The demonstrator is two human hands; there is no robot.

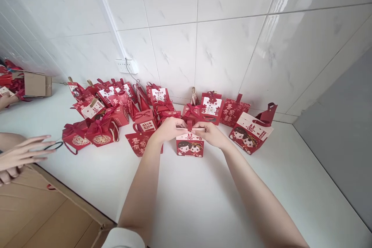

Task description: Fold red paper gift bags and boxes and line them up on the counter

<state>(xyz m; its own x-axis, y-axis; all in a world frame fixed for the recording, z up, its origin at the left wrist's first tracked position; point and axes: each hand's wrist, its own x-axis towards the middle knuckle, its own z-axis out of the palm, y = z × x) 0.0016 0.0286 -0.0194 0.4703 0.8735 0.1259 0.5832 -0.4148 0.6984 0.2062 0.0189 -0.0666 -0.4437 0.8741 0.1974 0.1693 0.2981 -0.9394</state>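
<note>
A small red gift box (190, 148) with two cartoon faces on its front stands on the white counter (203, 201). My left hand (168, 128) pinches the left side of its top flaps. My right hand (209, 133) pinches the right side. Both hands have their fingers closed on the box's top, where a red tab sticks up between them. A larger box of the same print (250, 131) lies tilted just to the right, its red handle up.
Many red gift boxes (116, 112) crowd the counter against the tiled wall. A wall socket (127, 66) is above them. Another person's hands (20, 155) reach in at the left, over an open cardboard carton (43, 209). A brown box (37, 84) sits far left.
</note>
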